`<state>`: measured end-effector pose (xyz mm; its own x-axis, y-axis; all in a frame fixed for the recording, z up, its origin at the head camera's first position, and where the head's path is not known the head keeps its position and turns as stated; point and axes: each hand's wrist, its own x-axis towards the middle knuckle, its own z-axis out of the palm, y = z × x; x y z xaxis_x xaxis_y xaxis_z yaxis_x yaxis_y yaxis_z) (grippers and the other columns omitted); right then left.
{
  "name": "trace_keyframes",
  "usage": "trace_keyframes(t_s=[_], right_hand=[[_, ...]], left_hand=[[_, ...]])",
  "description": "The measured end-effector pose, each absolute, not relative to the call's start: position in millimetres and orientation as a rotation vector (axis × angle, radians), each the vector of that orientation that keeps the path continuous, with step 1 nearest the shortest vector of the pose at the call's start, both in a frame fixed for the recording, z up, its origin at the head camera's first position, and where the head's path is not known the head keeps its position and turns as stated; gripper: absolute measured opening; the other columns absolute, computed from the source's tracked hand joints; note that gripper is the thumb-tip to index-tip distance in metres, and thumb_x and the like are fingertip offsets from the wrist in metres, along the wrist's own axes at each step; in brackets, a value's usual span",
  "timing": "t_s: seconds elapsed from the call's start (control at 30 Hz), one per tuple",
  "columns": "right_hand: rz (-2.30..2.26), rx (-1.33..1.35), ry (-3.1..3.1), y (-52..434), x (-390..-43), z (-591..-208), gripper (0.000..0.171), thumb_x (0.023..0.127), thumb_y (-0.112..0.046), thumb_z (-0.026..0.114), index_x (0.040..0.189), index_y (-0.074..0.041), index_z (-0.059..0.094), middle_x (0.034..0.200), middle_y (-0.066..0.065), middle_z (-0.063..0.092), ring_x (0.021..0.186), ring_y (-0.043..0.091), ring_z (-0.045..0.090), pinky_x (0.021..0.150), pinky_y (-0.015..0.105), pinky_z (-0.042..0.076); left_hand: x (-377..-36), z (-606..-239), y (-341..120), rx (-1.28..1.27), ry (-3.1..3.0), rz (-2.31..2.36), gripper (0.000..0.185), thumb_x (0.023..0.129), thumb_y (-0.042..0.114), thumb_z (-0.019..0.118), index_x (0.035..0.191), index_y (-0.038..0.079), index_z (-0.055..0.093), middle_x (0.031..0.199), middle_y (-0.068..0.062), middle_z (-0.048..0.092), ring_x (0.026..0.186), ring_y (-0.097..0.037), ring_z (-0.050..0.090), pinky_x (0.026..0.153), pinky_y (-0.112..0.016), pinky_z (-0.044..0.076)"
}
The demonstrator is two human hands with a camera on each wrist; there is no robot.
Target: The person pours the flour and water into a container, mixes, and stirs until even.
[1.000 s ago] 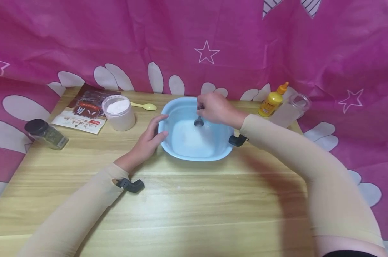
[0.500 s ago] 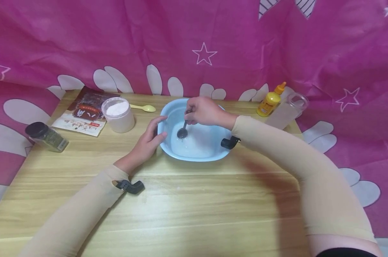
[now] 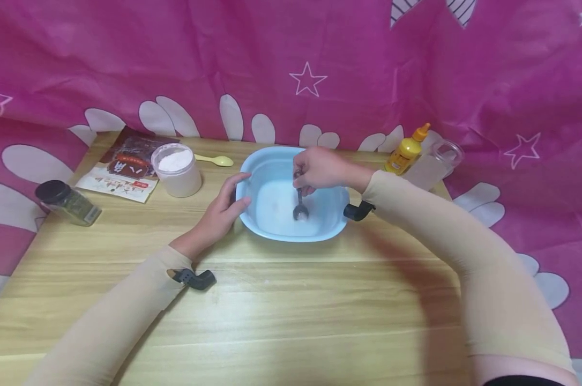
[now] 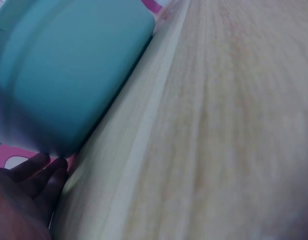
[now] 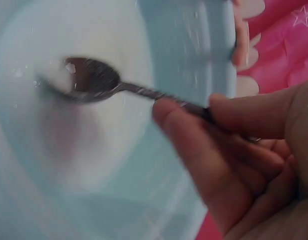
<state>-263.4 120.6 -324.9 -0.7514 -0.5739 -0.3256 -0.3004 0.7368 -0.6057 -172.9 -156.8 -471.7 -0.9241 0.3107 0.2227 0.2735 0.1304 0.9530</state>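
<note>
My right hand [image 3: 320,169] pinches the handle of a metal spoon [image 3: 299,206] between thumb and fingertips, its bowl dipped into the white liquid at the bottom of a light blue basin [image 3: 252,225] that sits at the middle of the tabletop [image 3: 291,311]. My left hand [image 3: 223,209] is cupped against the basin's left wall, thumb hooked over the rim and fingers curled along the outside, holding it in place. In the right wrist view the spoon [image 5: 93,80] lies low against the pale floor of the basin [image 5: 194,45], with a few undissolved grains around it.

I judge the stirring goes best with the spoon kept down near the floor, circling slowly and away from the walls so nothing slops over, while the left hand keeps firm pressure on the rim.

The right forearm reaches in from the right, wrist bent down over the basin; the left forearm lies flat on the wood. To the left stand an open white jar of powder [image 3: 177,169], a pale yellow spoon [image 3: 216,159], a printed packet [image 3: 124,171] and a dark-capped spice jar [image 3: 66,202]; to the right, a yellow squeeze bottle [image 3: 408,151] and a clear container [image 3: 435,161].
</note>
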Motion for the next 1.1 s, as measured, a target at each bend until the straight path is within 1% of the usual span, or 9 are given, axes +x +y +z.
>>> trace_keyframes(t_s=[0.1, 0.27, 0.37, 0.47, 0.53, 0.77, 0.87, 0.93, 1.1], right_hand=[[-0.896, -0.623, 2.344, 114, -261, -329, 0.009, 0.102, -0.004, 0.079, 0.101, 0.001, 0.072, 0.093, 0.015, 0.081, 0.086, 0.026, 0.083, 0.082, 0.038, 0.07], [-0.907, -0.62, 2.553, 112, -272, -338, 0.01, 0.104, -0.007, 0.078, 0.105, -0.001, 0.071, 0.098, 0.013, 0.08, 0.088, 0.023, 0.082, 0.078, 0.029, 0.068], [-0.818, -0.569, 2.733, 119, -279, -338, 0.012, 0.104, -0.009, 0.078, 0.099, -0.003, 0.069, 0.095, 0.011, 0.078, 0.085, 0.021, 0.082, 0.075, 0.028, 0.067], [-0.823, -0.519, 2.795, 125, -282, -338, 0.018, 0.104, -0.008, 0.079, 0.092, -0.003, 0.065, 0.09, 0.012, 0.077, 0.083, 0.021, 0.083, 0.074, 0.029, 0.067], [-0.885, -0.511, 2.771, 125, -283, -339, 0.019, 0.104, -0.007, 0.078, 0.091, -0.003, 0.065, 0.09, 0.014, 0.077, 0.084, 0.022, 0.083, 0.075, 0.029, 0.067], [-1.14, -0.54, 2.427, 111, -272, -342, 0.009, 0.103, -0.002, 0.078, 0.102, 0.002, 0.07, 0.099, 0.017, 0.08, 0.092, 0.031, 0.083, 0.079, 0.034, 0.069], [-1.08, -0.561, 2.317, 110, -266, -340, 0.009, 0.102, -0.001, 0.079, 0.103, 0.003, 0.07, 0.095, 0.018, 0.08, 0.091, 0.032, 0.083, 0.082, 0.038, 0.07], [-0.991, -0.585, 2.302, 113, -265, -338, 0.009, 0.102, 0.0, 0.078, 0.102, 0.003, 0.07, 0.093, 0.018, 0.08, 0.087, 0.03, 0.083, 0.081, 0.04, 0.07], [-0.701, -0.641, 2.523, 123, -272, -332, 0.008, 0.103, -0.006, 0.077, 0.103, 0.0, 0.071, 0.094, 0.013, 0.077, 0.079, 0.02, 0.081, 0.074, 0.032, 0.068]], left_hand=[[-174, -472, -157, 0.609, 2.346, 1.959, 0.059, 0.115, 0.018, 0.055, 0.171, 0.018, 0.035, 0.175, -0.023, 0.035, 0.155, -0.043, 0.046, 0.118, -0.063, 0.05], [-172, -475, -157, 0.612, 2.34, 1.975, 0.059, 0.115, 0.017, 0.055, 0.171, 0.017, 0.035, 0.176, -0.021, 0.034, 0.156, -0.042, 0.044, 0.117, -0.062, 0.05], [-173, -476, -157, 0.625, 2.33, 1.982, 0.059, 0.115, 0.016, 0.054, 0.171, 0.017, 0.035, 0.176, -0.021, 0.034, 0.157, -0.04, 0.043, 0.117, -0.062, 0.05], [-174, -475, -156, 0.629, 2.329, 1.982, 0.059, 0.115, 0.016, 0.054, 0.17, 0.017, 0.035, 0.176, -0.021, 0.034, 0.157, -0.04, 0.042, 0.119, -0.062, 0.049], [-174, -475, -157, 0.625, 2.335, 1.978, 0.059, 0.115, 0.017, 0.055, 0.17, 0.018, 0.035, 0.175, -0.021, 0.035, 0.157, -0.04, 0.043, 0.119, -0.062, 0.048], [-173, -472, -157, 0.615, 2.334, 1.981, 0.059, 0.115, 0.015, 0.054, 0.17, 0.016, 0.035, 0.173, -0.025, 0.038, 0.156, -0.042, 0.045, 0.12, -0.063, 0.048], [-173, -472, -157, 0.614, 2.337, 1.976, 0.059, 0.115, 0.015, 0.054, 0.17, 0.016, 0.035, 0.173, -0.025, 0.038, 0.156, -0.042, 0.044, 0.12, -0.063, 0.047], [-174, -472, -157, 0.614, 2.331, 1.979, 0.059, 0.115, 0.015, 0.054, 0.17, 0.016, 0.035, 0.174, -0.024, 0.037, 0.157, -0.04, 0.043, 0.121, -0.062, 0.047], [-174, -473, -157, 0.603, 2.319, 1.984, 0.059, 0.115, 0.017, 0.054, 0.17, 0.017, 0.035, 0.175, -0.021, 0.036, 0.157, -0.038, 0.043, 0.122, -0.062, 0.046]])
